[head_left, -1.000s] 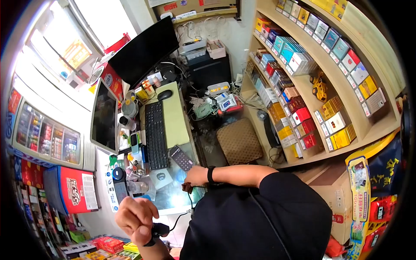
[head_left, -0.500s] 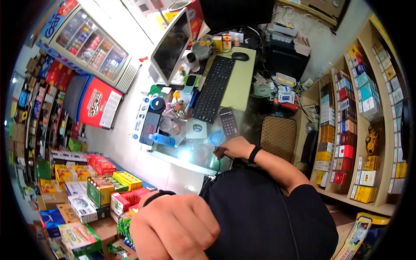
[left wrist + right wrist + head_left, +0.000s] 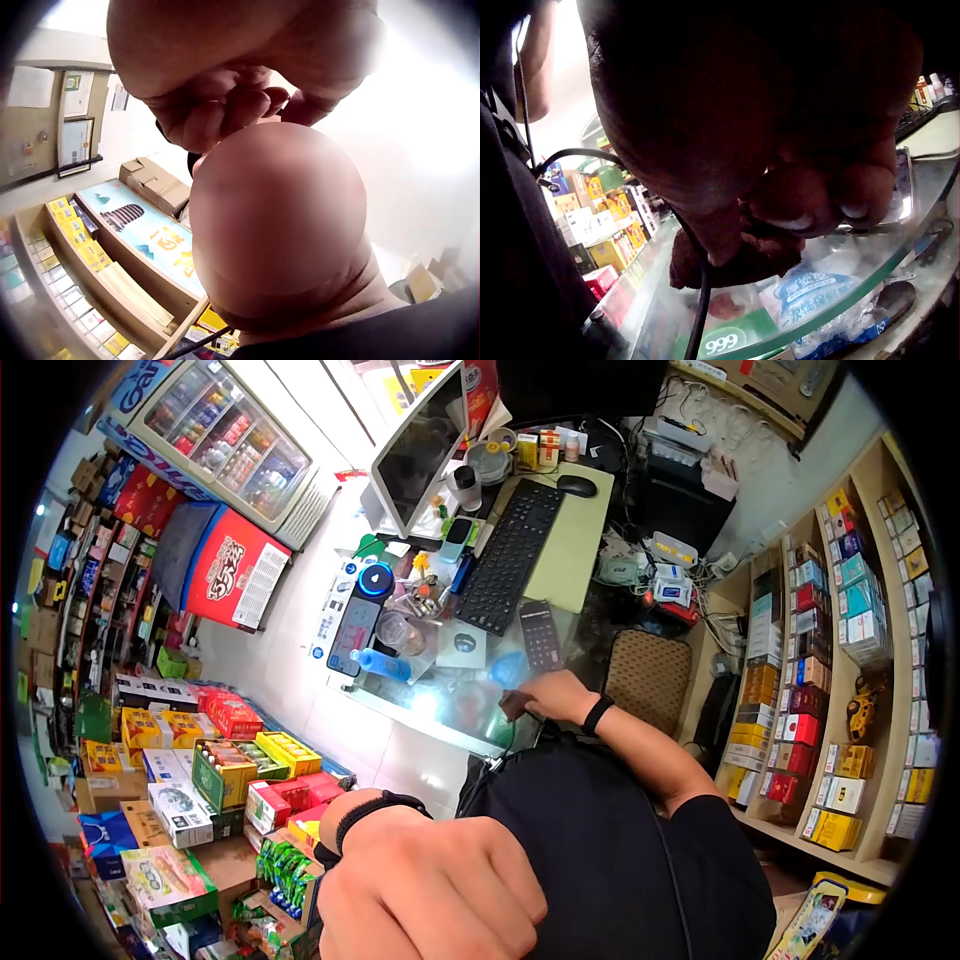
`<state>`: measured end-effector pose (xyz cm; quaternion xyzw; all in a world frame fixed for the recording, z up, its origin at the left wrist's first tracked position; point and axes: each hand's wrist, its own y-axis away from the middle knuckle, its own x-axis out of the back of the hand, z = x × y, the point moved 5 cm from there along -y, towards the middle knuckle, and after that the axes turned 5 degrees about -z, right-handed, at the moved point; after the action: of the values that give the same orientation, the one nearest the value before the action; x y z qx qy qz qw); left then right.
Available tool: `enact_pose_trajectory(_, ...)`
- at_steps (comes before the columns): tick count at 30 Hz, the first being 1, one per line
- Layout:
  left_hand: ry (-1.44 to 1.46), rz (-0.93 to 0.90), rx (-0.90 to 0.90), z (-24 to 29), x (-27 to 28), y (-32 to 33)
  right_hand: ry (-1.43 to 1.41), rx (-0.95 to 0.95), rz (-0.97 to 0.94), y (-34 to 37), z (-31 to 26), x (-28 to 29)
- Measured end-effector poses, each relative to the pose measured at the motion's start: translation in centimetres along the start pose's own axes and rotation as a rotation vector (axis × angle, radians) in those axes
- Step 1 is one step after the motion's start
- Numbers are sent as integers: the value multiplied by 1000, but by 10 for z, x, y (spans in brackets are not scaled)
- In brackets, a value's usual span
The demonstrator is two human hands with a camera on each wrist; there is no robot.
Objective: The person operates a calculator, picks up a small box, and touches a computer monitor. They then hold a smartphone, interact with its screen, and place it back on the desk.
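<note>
My right hand [image 3: 560,695] holds a folded dark brown cloth [image 3: 769,262] over the front edge of the glass-topped counter [image 3: 395,705]. The cloth is bunched under curled fingertips in the right wrist view. Just beyond this hand lies a dark calculator [image 3: 541,636]. My left hand [image 3: 430,880] is raised close to the head camera, knuckles up and fingers curled under. From the left wrist view, that hand [image 3: 240,67] is beside the person's head with its fingers bent inward, and no object shows in them.
A black keyboard [image 3: 510,555], mouse [image 3: 577,485] and monitor [image 3: 420,455] occupy the counter. A blue bottle [image 3: 380,665] lies near its left edge. Boxed goods [image 3: 225,770] are stacked at lower left; a patterned stool [image 3: 648,678] stands beside shelves [image 3: 775,690]. A black cable [image 3: 705,300] hangs by the right hand.
The left hand has risen from the lower left toward the camera and now looks much larger. The head view has swung left. The right hand stays by the calculator with the cloth.
</note>
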<state>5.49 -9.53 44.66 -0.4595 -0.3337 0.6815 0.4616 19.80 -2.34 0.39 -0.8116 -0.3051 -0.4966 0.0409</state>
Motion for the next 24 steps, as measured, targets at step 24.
enact_pose_trajectory(24, -1007, 169, 1121, -78, 200, 176, -28, -50, -20, -1, 1, -7)
